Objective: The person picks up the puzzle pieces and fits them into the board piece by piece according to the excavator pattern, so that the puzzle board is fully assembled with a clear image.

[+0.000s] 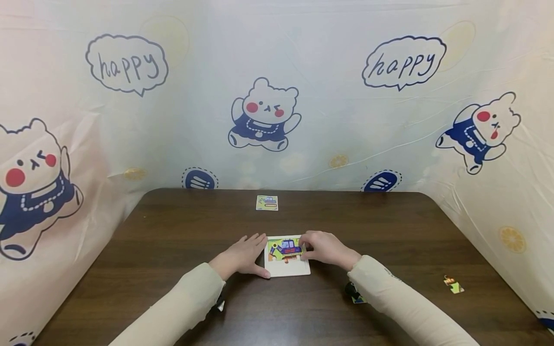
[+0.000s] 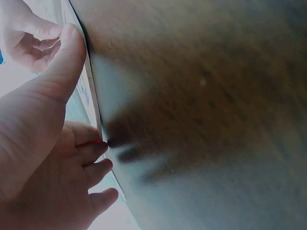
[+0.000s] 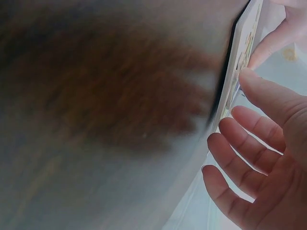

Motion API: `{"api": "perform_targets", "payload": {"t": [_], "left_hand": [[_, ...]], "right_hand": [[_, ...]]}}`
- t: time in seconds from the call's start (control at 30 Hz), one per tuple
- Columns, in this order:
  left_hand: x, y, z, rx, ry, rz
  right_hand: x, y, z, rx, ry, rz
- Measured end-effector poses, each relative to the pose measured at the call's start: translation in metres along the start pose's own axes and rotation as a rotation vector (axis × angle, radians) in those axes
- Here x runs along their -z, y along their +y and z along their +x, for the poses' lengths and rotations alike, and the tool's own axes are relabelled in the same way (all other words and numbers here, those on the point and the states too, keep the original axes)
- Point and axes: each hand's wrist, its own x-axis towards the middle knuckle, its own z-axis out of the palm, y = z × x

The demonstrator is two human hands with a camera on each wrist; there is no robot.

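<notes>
While L hand (image 1: 242,255) touches board (image 1: 289,270), dk brn tbl (image 1: 195,221), bear-print cloth walls (image 1: 333,105)

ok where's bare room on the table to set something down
Bare table lies between the left sleeve and left edge, and right of the far card. It's crowded at the puzzle board, between left hand and right hand.

curtained workspace | cartoon-bear cloth (image 1: 331,115) on three sides | wood-grain table (image 1: 277,312)
</notes>
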Motion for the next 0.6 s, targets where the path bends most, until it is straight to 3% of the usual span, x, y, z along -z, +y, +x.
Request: {"api": "perform_targets", "payload": {"t": [0.4, 0.6], "left_hand": [[-0.0018, -0.001, 0.0016, 0.0, 0.001, 0.0], [-0.0022, -0.0007, 0.0014, 0.002, -0.001, -0.009]], "right_hand": [[-0.0009, 0.0016, -0.0025, 0.123, 0.0, -0.001], [-0.0007, 0.001, -0.0029, 0.128, -0.005, 0.005]]}}
